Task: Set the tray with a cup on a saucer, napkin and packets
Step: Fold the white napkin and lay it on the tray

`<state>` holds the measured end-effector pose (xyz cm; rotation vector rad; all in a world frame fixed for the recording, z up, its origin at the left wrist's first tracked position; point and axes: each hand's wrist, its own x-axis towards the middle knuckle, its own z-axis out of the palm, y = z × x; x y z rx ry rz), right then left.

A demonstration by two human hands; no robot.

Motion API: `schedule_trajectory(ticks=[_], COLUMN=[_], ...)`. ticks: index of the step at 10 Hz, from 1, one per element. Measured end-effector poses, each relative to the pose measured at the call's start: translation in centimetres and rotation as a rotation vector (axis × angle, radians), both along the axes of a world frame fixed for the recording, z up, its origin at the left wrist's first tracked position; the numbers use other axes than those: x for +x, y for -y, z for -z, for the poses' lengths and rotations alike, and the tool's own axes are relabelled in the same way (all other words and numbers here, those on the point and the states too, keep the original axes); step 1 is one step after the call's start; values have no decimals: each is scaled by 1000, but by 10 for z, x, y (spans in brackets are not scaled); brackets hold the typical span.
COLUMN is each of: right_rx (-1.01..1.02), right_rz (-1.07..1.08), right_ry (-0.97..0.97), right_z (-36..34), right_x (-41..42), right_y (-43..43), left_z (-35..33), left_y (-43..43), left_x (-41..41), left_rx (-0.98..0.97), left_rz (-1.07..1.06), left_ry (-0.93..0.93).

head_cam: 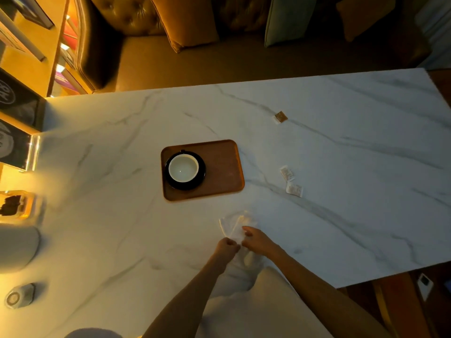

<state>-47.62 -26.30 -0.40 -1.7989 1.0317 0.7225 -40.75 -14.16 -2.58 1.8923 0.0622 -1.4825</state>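
**White napkin held in both grips, short of the tray**

White and thin, the napkin (235, 225) is seen on the marble bench (341, 167), just in front of the person and a little to the right of centre. Its near edge is pinched from both sides: the left hand (225, 247) is curled shut on the near-left part, and the right hand (258, 240) is closed on it just beside, so that the two grips are almost touching. The rest of the sheet fans away from the hands towards the tray; its outline is blurred, and an exact fold cannot be made out.

The wooden tray (219, 167) lies beyond the grips and slightly left, its long axis running left to right. A white cup (183, 170) is seated on a dark saucer (201, 178) in the tray's left half, so the right half is bare wood. That bare half lies almost straight ahead of the napkin, and the right hand is judged a shade nearer to it.

Two white packets (291, 181) lie on the bench right of the tray, and a brown packet (280, 117) farther back; none is on the tray yet. The napkin step is judged to be in hand.
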Motion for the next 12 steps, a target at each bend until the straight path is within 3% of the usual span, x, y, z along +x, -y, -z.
schedule_trajectory(ticks=[1, 3, 4, 5, 6, 7, 8, 9, 10, 11, 12], right_rx=[-36, -288, -400, -366, -290, -195, -143, -163, -337, -615, -776], right_rz=[-56, -278, -308, -271, -206, -188, -147, -217, -298, -285, -259], right_ry=[96, 490, 757, 846, 924, 1087, 1229, 1331, 1393, 1517, 1553], right_z=[-6, -47, -98, -161, -221, -291, -361, -432, -499, -553, -593], right_x=[-3, 35, 68, 106, 139, 165, 178, 188, 198, 205, 201], right_y=[-8, -24, -20, -12, -2, 10, 28, 39, 40, 44, 58], left_z=[-13, -69, -121, -182, -241, -305, -381, -459, -527, -578, -606], left_y=[-8, -30, -31, -33, -34, -34, -30, -14, 5, 19, 17], left_x=[13, 66, 103, 141, 173, 206, 233, 245, 243, 244, 257], left_rx=[-134, -398, -487, -553, -568, -566, -666, -727, -719, -765, -764], left_rz=[210, 450, 359, 210, 219, 254, 204, 178, 278, 263, 284], left_ry=[293, 640, 727, 807, 873, 811, 873, 1067, 1315, 1443, 1383])
